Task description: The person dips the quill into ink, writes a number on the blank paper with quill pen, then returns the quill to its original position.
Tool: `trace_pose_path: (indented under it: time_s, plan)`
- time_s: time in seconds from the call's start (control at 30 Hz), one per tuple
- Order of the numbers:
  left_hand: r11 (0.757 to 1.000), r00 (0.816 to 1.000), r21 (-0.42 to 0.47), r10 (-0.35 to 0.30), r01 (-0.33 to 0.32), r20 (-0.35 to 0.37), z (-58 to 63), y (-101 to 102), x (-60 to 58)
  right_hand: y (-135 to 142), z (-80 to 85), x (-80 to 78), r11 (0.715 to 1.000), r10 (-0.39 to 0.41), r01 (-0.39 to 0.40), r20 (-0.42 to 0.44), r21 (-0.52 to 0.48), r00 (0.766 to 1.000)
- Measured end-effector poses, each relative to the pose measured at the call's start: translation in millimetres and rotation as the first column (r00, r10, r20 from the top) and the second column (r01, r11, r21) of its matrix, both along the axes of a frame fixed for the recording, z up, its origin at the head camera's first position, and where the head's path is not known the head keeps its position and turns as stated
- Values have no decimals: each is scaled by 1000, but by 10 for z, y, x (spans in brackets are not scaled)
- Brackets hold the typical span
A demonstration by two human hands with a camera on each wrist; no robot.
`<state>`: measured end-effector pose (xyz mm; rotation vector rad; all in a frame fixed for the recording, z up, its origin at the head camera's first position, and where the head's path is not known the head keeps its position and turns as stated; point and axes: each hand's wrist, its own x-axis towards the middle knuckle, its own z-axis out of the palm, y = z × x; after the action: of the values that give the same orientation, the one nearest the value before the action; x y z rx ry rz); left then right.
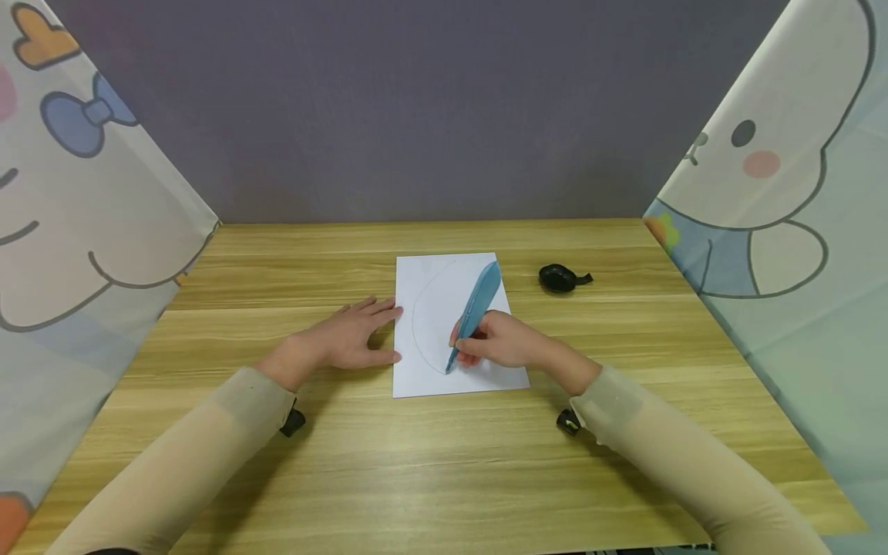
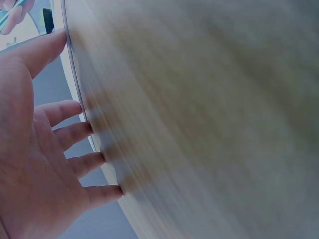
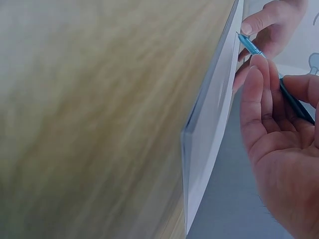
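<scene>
A white sheet of paper (image 1: 416,378) lies on the wooden table, bearing a thin curved line that bows out to the left. My right hand (image 1: 505,339) pinches a blue feather-shaped pen (image 1: 480,299) over the sheet, its tip at the lower end of that curve. In the right wrist view the pen's barrel (image 3: 249,44) runs between thumb and fingers, the tip close to the paper. My left hand (image 1: 354,333) rests with spread, straight fingers at the paper's left edge; its fingertips (image 2: 94,158) touch down in the left wrist view.
A small black oval object with a short strap (image 1: 558,278) lies right of the paper. The wooden table (image 1: 430,470) ends at a dark grey panel (image 1: 430,116) behind. Cartoon-printed curtains (image 1: 770,177) flank both sides.
</scene>
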<state>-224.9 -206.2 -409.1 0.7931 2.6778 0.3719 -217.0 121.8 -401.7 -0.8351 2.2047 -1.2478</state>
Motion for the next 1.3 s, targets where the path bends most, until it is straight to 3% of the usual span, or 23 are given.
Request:
trace_pose_path:
  time_s: [0.6, 1.3]
  plan:
    - [1000, 1000, -5, -6, 7, 15, 12, 2, 4, 198, -65, -17, 1000, -16, 16, 31, 9, 999]
    - [1000, 1000, 15, -14, 14, 12, 7, 9, 9, 446, -23, -60, 999, -26, 25, 24, 21, 999]
